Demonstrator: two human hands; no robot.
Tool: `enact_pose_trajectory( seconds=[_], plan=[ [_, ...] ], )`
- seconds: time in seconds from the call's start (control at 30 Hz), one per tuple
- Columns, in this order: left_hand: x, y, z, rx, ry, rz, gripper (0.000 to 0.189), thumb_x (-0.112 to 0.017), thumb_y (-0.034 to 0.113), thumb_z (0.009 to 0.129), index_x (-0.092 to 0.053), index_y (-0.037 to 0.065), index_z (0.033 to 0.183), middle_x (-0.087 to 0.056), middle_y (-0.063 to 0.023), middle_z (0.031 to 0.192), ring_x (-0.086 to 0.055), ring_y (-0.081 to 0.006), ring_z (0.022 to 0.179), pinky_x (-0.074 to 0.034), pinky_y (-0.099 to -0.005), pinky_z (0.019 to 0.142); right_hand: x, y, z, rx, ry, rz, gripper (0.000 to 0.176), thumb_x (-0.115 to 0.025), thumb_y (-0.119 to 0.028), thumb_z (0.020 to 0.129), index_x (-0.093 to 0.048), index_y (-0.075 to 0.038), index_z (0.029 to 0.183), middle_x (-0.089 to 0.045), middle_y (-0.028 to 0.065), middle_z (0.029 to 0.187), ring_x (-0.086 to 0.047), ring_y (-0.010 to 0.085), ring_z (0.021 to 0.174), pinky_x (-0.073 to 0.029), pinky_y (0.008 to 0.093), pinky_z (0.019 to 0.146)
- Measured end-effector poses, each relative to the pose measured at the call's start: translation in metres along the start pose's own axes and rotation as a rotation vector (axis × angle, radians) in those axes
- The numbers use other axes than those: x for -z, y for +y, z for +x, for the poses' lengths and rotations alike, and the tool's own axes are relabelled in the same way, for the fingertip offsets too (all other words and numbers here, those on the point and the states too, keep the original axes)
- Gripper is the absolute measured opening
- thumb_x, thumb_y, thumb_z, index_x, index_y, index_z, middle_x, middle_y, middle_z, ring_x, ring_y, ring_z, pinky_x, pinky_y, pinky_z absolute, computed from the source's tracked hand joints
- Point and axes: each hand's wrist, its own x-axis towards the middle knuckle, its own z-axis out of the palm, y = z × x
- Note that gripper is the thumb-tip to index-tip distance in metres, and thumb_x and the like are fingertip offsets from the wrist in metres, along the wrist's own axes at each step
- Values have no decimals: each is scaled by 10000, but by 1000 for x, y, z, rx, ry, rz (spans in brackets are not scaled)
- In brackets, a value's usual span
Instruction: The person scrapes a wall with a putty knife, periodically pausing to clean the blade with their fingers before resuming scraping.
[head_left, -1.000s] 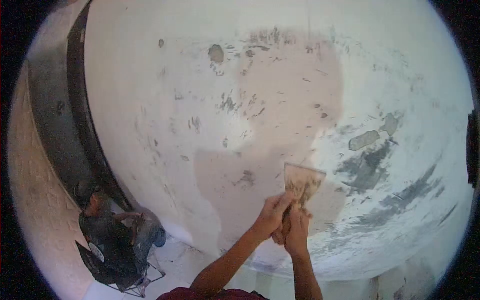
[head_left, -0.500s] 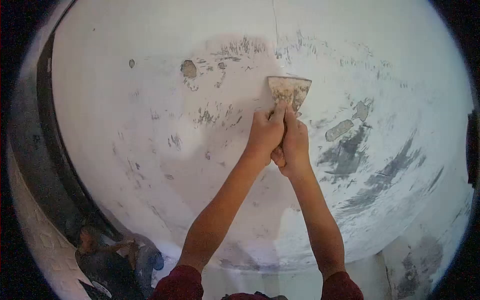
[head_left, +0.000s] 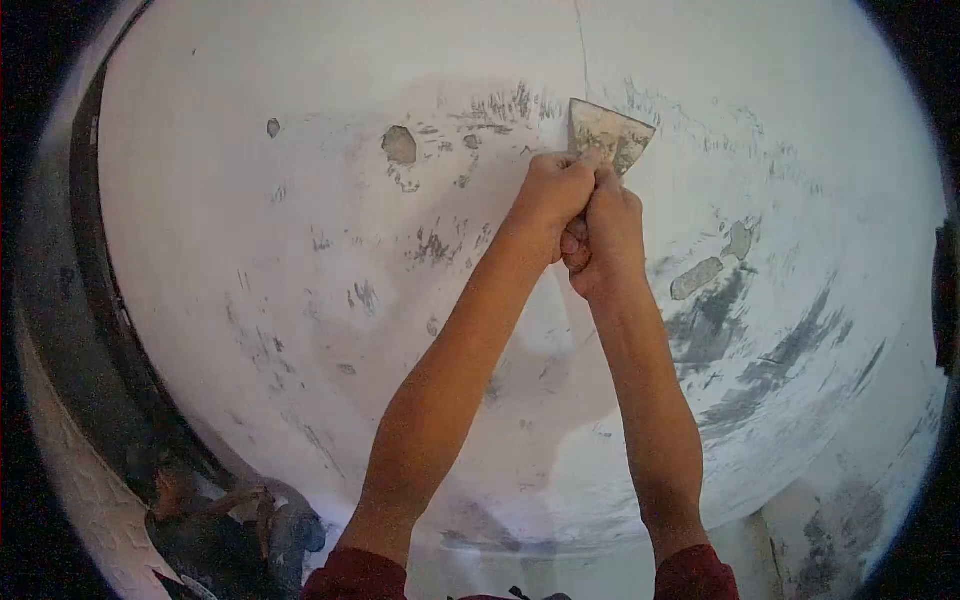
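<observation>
A paint scraper (head_left: 610, 132) with a wide, stained metal blade lies against the whitish wall (head_left: 330, 80), tilted a little to the right. Both hands are wrapped round its handle, which they mostly hide. My left hand (head_left: 560, 192) grips it from the left, and my right hand (head_left: 614, 232) from the right, thumbs together near the blade. The blade's edge is just below a thin vertical crack in the wall. Dark scrape marks (head_left: 515, 102) and a chipped patch (head_left: 399, 145) show to the left of the blade.
Lower right of my hands, the wall has grey bare patches (head_left: 697, 278) and dark smears (head_left: 710, 320). At the bottom left another person (head_left: 215, 530) sits or crouches by the wall. A dark frame edge (head_left: 92, 230) runs down the left side.
Both hands have pushed the scraper upward and slightly right along the wall. Its blade has turned clockwise a little. The view has shifted slightly.
</observation>
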Motion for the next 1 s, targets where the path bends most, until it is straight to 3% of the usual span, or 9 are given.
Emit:
enact_pose_trajectory(
  seconds=[0.07,0.2,0.27,0.33,0.43,0.53,0.73,0.77,1.0],
  plan=[
    [-1,10,-3,-36,-14,-166,299,-492,290,849,-552,27,722,-480,-36,521,-403,-110,335,-295,-265,272,-8,-12,-11,-6,-16,42,257,-408,-257,867,-428,-101,663,-347,-30,448,-272,62,284,-205,201,239],
    [2,15,10,-14,-19,-144,303,-514,286,836,-561,0,748,-522,-78,577,-472,-133,411,-358,-289,321,-4,-13,-13,-28,-45,126,268,-429,-256,861,-410,-114,635,-336,-38,450,-253,68,288,-189,200,254],
    [1,13,17,-80,9,-117,301,-518,280,831,-561,-8,754,-532,-90,602,-488,-141,451,-378,-300,353,-15,-22,-5,14,-88,144,267,-432,-253,861,-410,-116,633,-331,-40,450,-247,68,290,-186,199,258],
    [2,3,16,-86,46,-109,300,-522,273,827,-561,-16,759,-542,-102,628,-504,-148,491,-398,-310,385,-15,-14,-1,-42,6,86,271,-439,-263,860,-416,-116,634,-328,-45,449,-247,62,296,-189,197,260],
    [7,13,22,-173,7,-70,283,-528,256,821,-560,-19,760,-549,-101,664,-512,-156,552,-416,-319,437,-12,-19,-14,-3,-83,97,281,-432,-267,867,-412,-121,628,-335,-43,452,-261,52,299,-196,198,251],
    [3,-2,7,-6,16,-125,267,-517,237,822,-557,-19,759,-553,-99,681,-520,-154,569,-423,-320,456,-4,-4,-9,-14,-37,94,277,-412,-256,874,-435,-113,638,-345,-36,452,-271,49,301,-208,197,245],
    [8,10,-7,30,-41,-99,258,-528,245,812,-537,10,705,-500,-59,566,-441,-132,399,-327,-289,319,0,-7,-15,-79,-76,58,324,-395,-268,880,-410,-90,609,-352,-11,439,-314,86,293,-218,212,237],
    [3,4,-2,17,27,-106,265,-527,254,804,-525,24,674,-490,-56,542,-412,-120,351,-298,-280,283,3,-8,-17,-76,-109,76,319,-399,-263,877,-413,-92,608,-351,-8,434,-323,100,293,-227,219,238],
    [3,18,-7,105,1,-104,269,-528,268,794,-521,30,668,-477,-51,519,-399,-118,329,-285,-269,269,-1,-13,-11,-95,-102,-7,302,-399,-253,879,-421,-98,620,-350,-10,433,-327,95,300,-233,216,240]
  ],
)
